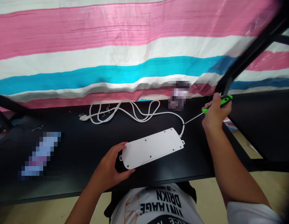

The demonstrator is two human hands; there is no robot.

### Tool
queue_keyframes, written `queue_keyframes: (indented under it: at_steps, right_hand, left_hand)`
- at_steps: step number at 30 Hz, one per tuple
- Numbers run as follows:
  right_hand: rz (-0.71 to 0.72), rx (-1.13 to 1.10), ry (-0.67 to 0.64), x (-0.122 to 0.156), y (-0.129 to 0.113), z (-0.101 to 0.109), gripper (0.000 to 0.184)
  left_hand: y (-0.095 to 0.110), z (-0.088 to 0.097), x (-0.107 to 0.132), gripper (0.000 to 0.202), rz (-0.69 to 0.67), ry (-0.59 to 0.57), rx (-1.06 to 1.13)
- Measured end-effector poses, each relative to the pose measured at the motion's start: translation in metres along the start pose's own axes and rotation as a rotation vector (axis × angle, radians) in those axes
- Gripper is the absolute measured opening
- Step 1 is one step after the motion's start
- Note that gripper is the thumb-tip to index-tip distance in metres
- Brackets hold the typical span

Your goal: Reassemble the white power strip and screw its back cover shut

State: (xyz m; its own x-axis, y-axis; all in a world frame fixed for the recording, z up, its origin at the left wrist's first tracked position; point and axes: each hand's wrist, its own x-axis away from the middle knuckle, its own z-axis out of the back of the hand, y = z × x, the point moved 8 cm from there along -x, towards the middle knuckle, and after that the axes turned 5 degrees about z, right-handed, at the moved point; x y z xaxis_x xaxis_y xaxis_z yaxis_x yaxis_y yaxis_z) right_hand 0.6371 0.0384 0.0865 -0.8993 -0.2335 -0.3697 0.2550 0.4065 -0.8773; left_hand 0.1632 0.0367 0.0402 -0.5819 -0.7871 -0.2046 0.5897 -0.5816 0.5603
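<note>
A white power strip (156,147) lies on the black table with its screwed underside facing up. My left hand (113,166) grips its left end, thumb on the near edge and fingers on the far edge. From the strip's right end a white cord (167,113) curves back and lies in loose loops, ending in a plug (83,117) at the left. My right hand (215,112) is closed round the green and black handle of a screwdriver (193,119). The shaft points left, and its dark tip is at the cord, above the strip's right end; whether they touch I cannot tell.
A pixelated flat item (40,155) lies on the table (72,174) at the left, and another blurred item (179,96) stands at the back edge. Striped sheeting (112,49) hangs behind. Black frame bars (249,49) rise at the right. White scraps (38,127) lie at the left.
</note>
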Motion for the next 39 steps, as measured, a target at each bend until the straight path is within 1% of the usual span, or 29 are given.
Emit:
queue_keyframes:
  at_steps: [6, 15, 21, 26, 29, 34, 39]
  right_hand:
    - [0.083, 0.069, 0.103, -0.015, 0.006, 0.014, 0.021]
    - [0.066, 0.165, 0.092, -0.016, 0.033, 0.015, 0.029]
    - [-0.065, 0.14, 0.05, -0.011, 0.048, 0.01, 0.026]
    - [-0.243, 0.079, 0.01, -0.003, 0.059, 0.005, 0.029]
    - [-0.33, 0.041, -0.013, 0.004, 0.065, 0.002, 0.028]
    - [-0.395, 0.032, -0.039, 0.01, 0.071, -0.002, 0.021]
    - [-0.412, 0.032, -0.003, 0.004, 0.067, 0.003, 0.019]
  left_hand:
    - [-0.001, 0.0, -0.002, 0.069, -0.002, 0.01, 0.005]
    - [-0.001, 0.003, 0.001, 0.07, 0.0, 0.021, 0.011]
    - [-0.002, 0.003, 0.001, 0.071, 0.003, 0.005, 0.028]
    - [0.003, 0.001, 0.0, 0.073, -0.013, -0.04, 0.031]
    - [0.004, 0.001, 0.0, 0.076, -0.012, -0.046, 0.032]
    - [0.003, 0.0, 0.001, 0.077, 0.001, -0.044, 0.05]
    - [0.004, 0.0, -0.001, 0.074, -0.009, -0.029, 0.047]
